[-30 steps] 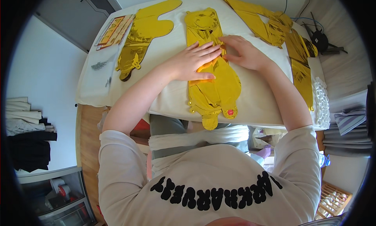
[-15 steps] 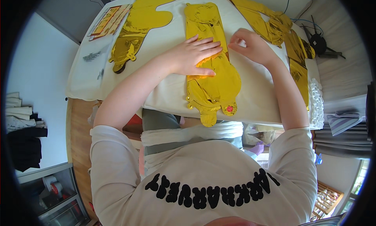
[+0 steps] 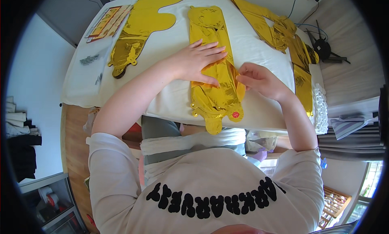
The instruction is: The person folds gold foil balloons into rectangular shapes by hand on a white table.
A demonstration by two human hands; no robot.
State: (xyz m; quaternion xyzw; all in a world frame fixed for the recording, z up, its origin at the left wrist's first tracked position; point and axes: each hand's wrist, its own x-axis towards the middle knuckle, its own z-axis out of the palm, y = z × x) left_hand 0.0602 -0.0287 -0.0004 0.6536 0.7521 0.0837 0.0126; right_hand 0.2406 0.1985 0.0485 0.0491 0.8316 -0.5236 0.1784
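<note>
The foil (image 3: 225,81) at the near edge of the cream tablecloth (image 3: 166,97) is gold with a red dot (image 3: 236,115), the left-edge cards (image 3: 108,22) apparently orange-and-cream.

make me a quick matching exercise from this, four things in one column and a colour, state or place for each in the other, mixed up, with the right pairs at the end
1. left hand
2. right hand
3. round mark
4. device with thin rods

A. black, at the far right
B. curled at the right edge of the middle gold foil piece
C. red, near the foil's lower end
D. laid flat across the foil

Pairs: 1-D, 2-B, 3-C, 4-A
</note>
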